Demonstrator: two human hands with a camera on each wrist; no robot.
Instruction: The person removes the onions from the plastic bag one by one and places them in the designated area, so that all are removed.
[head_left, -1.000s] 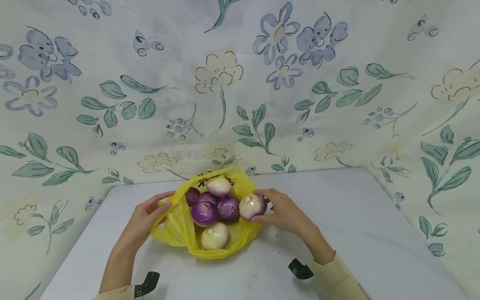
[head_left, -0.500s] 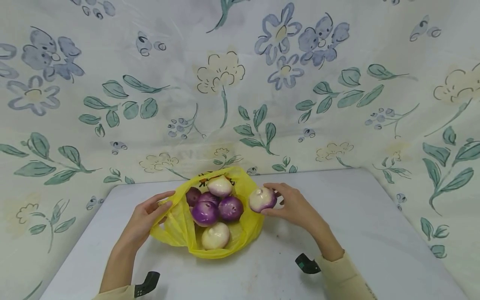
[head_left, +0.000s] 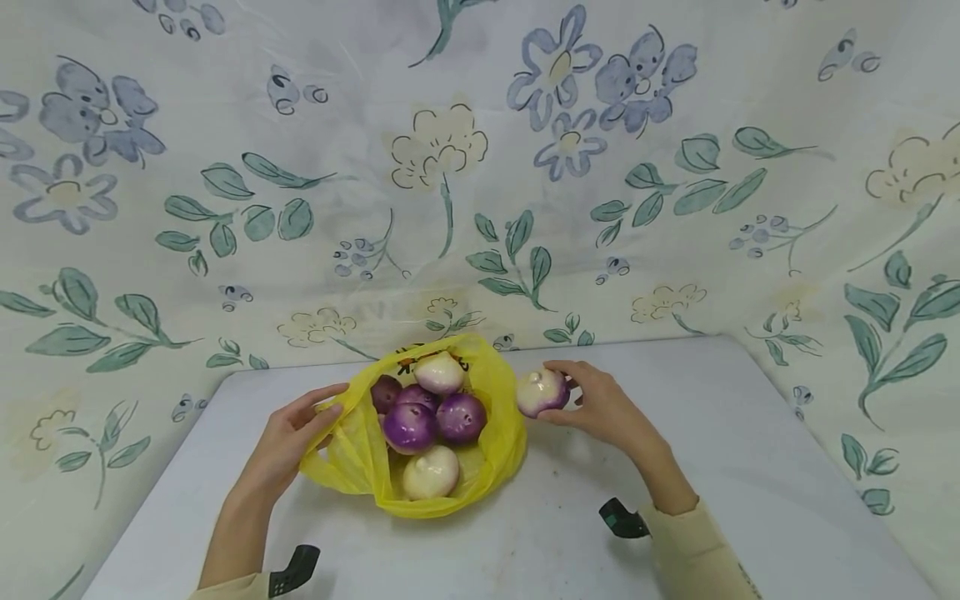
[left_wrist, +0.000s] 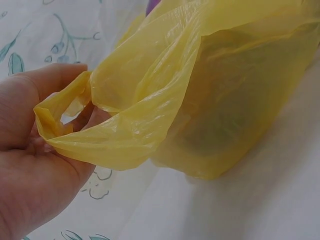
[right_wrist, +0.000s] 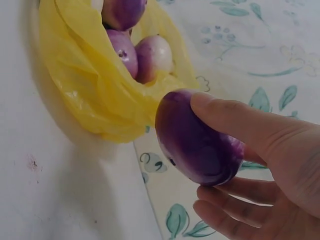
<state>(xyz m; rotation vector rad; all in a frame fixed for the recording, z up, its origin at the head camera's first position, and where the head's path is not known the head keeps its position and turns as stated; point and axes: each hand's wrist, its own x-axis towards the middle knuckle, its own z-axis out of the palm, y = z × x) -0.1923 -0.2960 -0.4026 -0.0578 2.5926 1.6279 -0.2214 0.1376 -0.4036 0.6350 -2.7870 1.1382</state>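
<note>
A yellow plastic bag [head_left: 498, 467] lies on the table with its mouth wide and several purple-and-white turnips inside, among them a deep purple one [head_left: 409, 427] and a mostly white one [head_left: 431, 472]. My left hand [head_left: 281, 446] holds the bag's left edge; the left wrist view shows the handle loop [left_wrist: 75, 112] hooked in that hand. Just beyond the bag's right rim, my right hand [head_left: 607, 408] grips another turnip [head_left: 543, 393] between thumb and fingers, raised off the table. In the right wrist view this turnip [right_wrist: 192, 137] shows its purple side.
A white table [head_left: 720, 467] bears the bag. Floral cloth [head_left: 480, 208] hangs behind it and at the sides. Black wrist-worn devices [head_left: 294, 570] sit at both sleeves.
My right hand has carried its turnip from the bag's right rim to the right and slightly farther back, clear of the bag. The left hand and the bag stay nearly still.
</note>
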